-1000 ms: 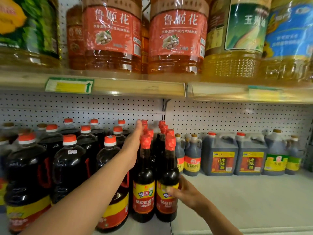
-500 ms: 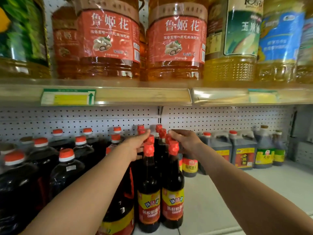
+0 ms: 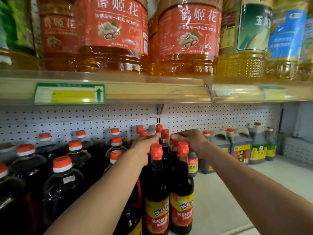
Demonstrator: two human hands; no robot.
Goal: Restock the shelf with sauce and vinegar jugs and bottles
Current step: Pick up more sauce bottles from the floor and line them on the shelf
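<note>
- Bottles [image 3: 169, 180] of dark sauce stand in two tight files near the front of the lower shelf [image 3: 225, 192], between round jugs [image 3: 62, 180] and square jugs [image 3: 240, 148].
- I judge them heavy glass, smooth, top-heavy; I'd hold the neck or the labelled belly.
- My left hand [image 3: 144, 150] reaches among the red caps, fingers straight, touching, gripping nothing I can see.
- My right hand [image 3: 191, 141] curls over a cap in the second row, seemingly pinching it.

red oil jug labels [image 3: 115, 26] "鲁姬花", green-labelled oil jug [image 3: 254, 26] "玉米"
</note>
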